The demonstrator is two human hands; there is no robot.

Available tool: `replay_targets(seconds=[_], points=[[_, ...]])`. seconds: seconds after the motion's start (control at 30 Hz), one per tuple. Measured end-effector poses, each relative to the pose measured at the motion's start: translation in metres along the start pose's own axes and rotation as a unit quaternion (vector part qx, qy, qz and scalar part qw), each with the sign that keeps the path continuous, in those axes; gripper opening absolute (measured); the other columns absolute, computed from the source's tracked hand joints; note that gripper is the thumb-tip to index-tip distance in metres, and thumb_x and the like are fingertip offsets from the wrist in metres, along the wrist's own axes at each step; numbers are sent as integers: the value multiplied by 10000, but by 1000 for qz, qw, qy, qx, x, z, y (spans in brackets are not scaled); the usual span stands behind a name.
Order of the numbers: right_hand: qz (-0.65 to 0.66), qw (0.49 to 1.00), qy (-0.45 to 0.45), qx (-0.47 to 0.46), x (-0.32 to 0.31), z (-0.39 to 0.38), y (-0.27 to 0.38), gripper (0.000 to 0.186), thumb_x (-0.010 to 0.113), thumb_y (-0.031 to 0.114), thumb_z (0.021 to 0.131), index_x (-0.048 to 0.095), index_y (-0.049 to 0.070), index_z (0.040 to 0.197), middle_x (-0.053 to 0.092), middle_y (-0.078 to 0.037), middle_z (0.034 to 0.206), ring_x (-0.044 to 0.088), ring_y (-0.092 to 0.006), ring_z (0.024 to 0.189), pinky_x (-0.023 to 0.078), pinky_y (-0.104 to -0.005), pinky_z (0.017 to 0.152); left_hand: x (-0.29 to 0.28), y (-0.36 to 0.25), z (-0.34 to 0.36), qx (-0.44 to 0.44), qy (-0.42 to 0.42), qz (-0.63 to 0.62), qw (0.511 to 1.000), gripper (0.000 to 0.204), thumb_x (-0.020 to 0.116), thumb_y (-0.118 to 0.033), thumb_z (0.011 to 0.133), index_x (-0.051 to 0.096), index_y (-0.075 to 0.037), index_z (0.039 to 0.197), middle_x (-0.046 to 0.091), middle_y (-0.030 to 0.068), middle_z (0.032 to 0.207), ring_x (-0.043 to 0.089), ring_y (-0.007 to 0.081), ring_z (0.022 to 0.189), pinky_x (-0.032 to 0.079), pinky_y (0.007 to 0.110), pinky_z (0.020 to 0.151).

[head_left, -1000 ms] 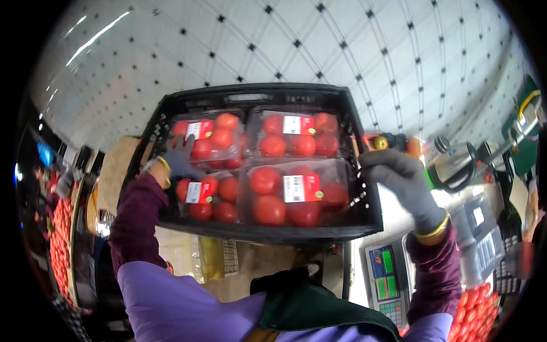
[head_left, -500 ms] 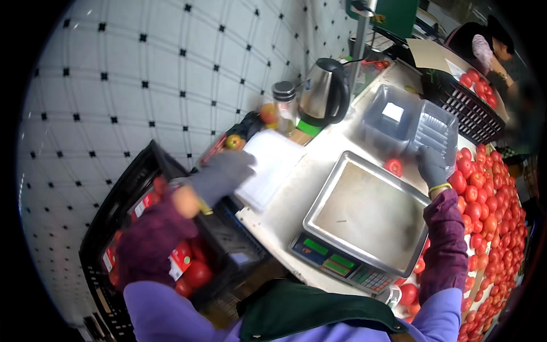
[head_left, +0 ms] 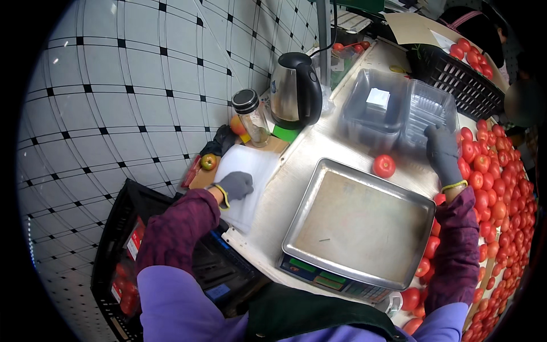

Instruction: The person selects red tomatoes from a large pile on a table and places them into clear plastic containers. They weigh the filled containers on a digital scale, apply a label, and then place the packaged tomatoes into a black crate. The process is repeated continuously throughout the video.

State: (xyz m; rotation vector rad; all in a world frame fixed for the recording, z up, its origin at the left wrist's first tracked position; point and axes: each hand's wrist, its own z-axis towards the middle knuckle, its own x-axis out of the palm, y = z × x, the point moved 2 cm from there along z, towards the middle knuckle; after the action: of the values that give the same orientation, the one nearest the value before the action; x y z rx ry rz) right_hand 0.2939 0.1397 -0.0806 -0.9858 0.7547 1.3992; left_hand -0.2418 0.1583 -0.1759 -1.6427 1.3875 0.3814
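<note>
My left hand (head_left: 236, 185), in a grey glove with a yellow cuff, rests with curled fingers on a stack of thin white sheets (head_left: 244, 161). Whether a sheet is pinched under its fingertips is hidden. My right hand (head_left: 442, 151), gloved the same way, grips the near right rim of a clear plastic container (head_left: 428, 108). A second stack of deeper clear containers (head_left: 356, 100) stands beside it, with a white label inside. One tomato (head_left: 383, 166) sits between these containers and the scale's metal pan (head_left: 364, 225).
Loose tomatoes (head_left: 498, 188) cover the right side. A black crate (head_left: 458, 80) with tomatoes stands far right, a person beyond it. Along the wall are a kettle (head_left: 288, 91) and a glass jar (head_left: 252, 121). Black crates (head_left: 108, 251) with packed tomatoes lie at the lower left.
My left hand has moved from above the crate onto the white sheets and slowed down. My right hand remains at the clear container. The view has shifted.
</note>
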Motion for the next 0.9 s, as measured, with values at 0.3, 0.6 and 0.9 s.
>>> replay_targets(seconds=[0.3,0.6,0.9], points=[[106,988,111,18,-150,-184,137,182,573,81,724,587,108,903,547,-98,789,556,-286,831,426,-433,715,-107,-151,-58,132,-71,-321,935,121,558,-157,870,577,-37,876,588,39,744,585,105,641,514,255,595],[153,987,48,8,-151,-242,219,277,610,195,726,569,90,979,568,-47,833,581,-215,786,457,-360,726,97,-335,-57,276,114,-120,947,215,579,-240,832,580,-26,844,595,95,750,607,207,697,480,323,632],[125,969,189,96,-150,-259,190,442,627,444,786,594,93,1054,576,-99,1062,480,-272,1124,250,-556,1044,124,-344,-90,472,-55,214,853,499,702,-298,737,575,-61,1158,561,194,1179,537,358,1085,441,438,889]])
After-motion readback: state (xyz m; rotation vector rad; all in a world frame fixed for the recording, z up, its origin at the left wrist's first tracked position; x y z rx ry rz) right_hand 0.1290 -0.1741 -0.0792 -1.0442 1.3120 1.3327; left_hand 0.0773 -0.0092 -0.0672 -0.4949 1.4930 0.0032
